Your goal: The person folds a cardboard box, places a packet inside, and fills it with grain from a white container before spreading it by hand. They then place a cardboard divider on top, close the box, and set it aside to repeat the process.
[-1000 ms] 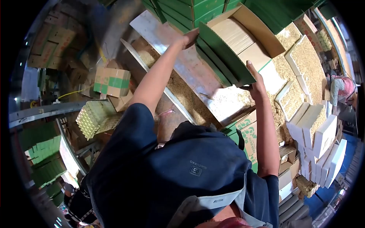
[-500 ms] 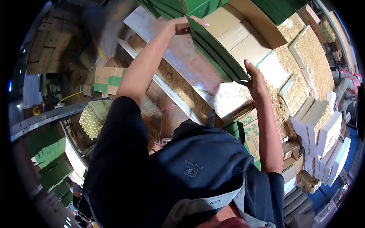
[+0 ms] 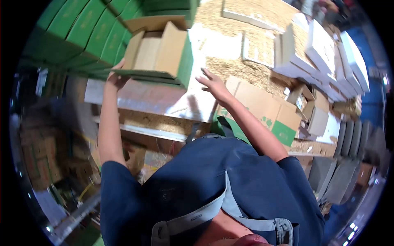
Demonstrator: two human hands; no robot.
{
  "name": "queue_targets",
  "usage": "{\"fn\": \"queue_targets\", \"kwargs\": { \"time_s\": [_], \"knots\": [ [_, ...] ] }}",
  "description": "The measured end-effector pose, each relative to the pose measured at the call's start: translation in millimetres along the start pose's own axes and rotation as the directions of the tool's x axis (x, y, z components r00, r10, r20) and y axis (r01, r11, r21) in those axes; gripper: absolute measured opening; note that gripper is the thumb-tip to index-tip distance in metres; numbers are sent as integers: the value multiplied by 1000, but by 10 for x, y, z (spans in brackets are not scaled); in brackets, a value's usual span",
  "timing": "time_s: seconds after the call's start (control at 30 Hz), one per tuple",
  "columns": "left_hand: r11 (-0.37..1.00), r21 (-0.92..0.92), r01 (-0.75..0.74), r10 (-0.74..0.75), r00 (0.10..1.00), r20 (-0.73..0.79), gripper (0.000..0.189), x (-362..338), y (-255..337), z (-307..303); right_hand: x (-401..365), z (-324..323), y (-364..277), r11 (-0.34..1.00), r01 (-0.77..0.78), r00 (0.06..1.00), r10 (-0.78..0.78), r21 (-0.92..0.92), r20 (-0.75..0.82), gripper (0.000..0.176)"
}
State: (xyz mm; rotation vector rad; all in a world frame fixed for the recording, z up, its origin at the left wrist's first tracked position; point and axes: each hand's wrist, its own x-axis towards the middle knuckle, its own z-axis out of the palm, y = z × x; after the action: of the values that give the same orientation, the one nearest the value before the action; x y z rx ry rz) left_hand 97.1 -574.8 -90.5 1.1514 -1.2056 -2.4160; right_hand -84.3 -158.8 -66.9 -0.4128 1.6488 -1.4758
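An open-topped cardboard box [image 3: 185, 61], green outside and brown inside, stands on the worktable with its flaps up. My left hand [image 3: 117, 78] grips its near left corner, with the fingers partly hidden by the cardboard. Clear of the box on its right is my right hand [image 3: 214, 87], empty, fingers spread. Below that hand lies a flattened brown cardboard box [image 3: 256, 104] with green print, close to my body.
Green boxes [image 3: 88, 26] are stacked at the back left. Shavings-like bedding [image 3: 209, 16] covers the table, with white foam pieces [image 3: 320, 45] piled at the right. A small open carton [image 3: 301, 100] and grey rolls [image 3: 353, 137] are also to the right.
The view has turned toward the right. My right hand has let go of the box and moved away from it. The box now stands beside the green stack, with my left hand still at it.
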Motion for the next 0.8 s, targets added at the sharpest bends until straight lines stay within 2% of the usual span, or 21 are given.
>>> {"fn": "queue_targets", "kwargs": {
  "time_s": [0.07,0.1,0.13,0.17,0.2,0.23,0.27,0.3,0.33,0.37,0.43,0.47,0.5,0.53,0.57,0.6,0.63,0.67,0.73,0.8],
  "knots": [
    [980,-171,-97,67,982,-175,40,-248,-93,64,-416,-587,165,982,-131,978,105,-137,-178,67],
    [972,-161,-171,134,967,-216,39,-314,-171,55,-661,-859,350,979,-42,927,-36,-198,-374,62],
    [957,-151,-248,204,944,-258,39,-350,-303,49,-887,-1172,632,961,31,822,-182,-276,-540,58],
    [936,-73,-344,298,886,-355,37,-424,-505,88,-1063,-1665,1131,844,-9,694,-380,-536,-611,53],
    [903,11,-430,390,807,-443,35,-501,-768,115,-1371,-2006,1391,796,-140,581,-416,-589,-700,58],
    [897,168,-409,439,781,-444,34,-601,-1101,147,-1719,-2260,1537,729,-247,505,-465,-639,-727,54],
    [896,314,-312,431,778,-456,33,-842,-1444,474,-2049,-2423,1590,663,-394,443,-470,-637,-763,50],
    [846,468,-256,421,859,-290,34,-899,-1876,620,-2337,-2578,1737,607,-513,383,-472,-607,-795,49],
    [719,642,-266,455,879,-145,36,-1254,-2099,1293,-2537,-2658,1863,544,-623,323,-477,-563,-818,49],
    [709,684,-169,251,968,-21,47,-1157,-2580,1347,-2664,-2652,1895,551,-618,322,-473,-561,-820,49],
    [599,783,-166,50,984,171,62,-1185,-3078,1966,-2844,-2639,1861,878,-397,375,-110,-267,-920,49],
    [543,800,-255,85,965,250,63,-1305,-3171,2324,-2836,-2614,1891,883,-389,378,-108,-264,-919,49],
    [463,825,-323,115,945,305,62,-1416,-3148,2642,-2792,-2565,1915,867,-380,373,-175,-322,-911,47],
    [457,825,-331,125,943,309,62,-1394,-3166,2735,-2747,-2532,1923,848,-370,365,-243,-380,-899,46],
    [478,823,-308,143,951,273,60,-1364,-3183,2813,-2691,-2530,1908,893,-256,409,-248,-371,-878,45],
    [499,819,-284,158,959,236,58,-1333,-3225,2852,-2628,-2430,1738,930,-253,388,-154,-266,-909,43],
    [535,782,-320,225,946,233,49,-1301,-3252,2824,-2562,-2411,1715,928,-242,384,-175,-282,-907,41],
    [531,781,-329,237,943,235,49,-1297,-3274,2772,-2515,-2433,1724,926,-232,380,-196,-299,-904,40],
    [639,717,-278,228,959,169,39,-1394,-3208,2783,-2459,-2557,1835,937,-177,379,-218,-302,-899,33],
    [664,691,-285,243,957,161,39,-1457,-3147,2788,-2432,-2664,1840,957,-91,358,-225,-274,-906,31]
  ]
}}
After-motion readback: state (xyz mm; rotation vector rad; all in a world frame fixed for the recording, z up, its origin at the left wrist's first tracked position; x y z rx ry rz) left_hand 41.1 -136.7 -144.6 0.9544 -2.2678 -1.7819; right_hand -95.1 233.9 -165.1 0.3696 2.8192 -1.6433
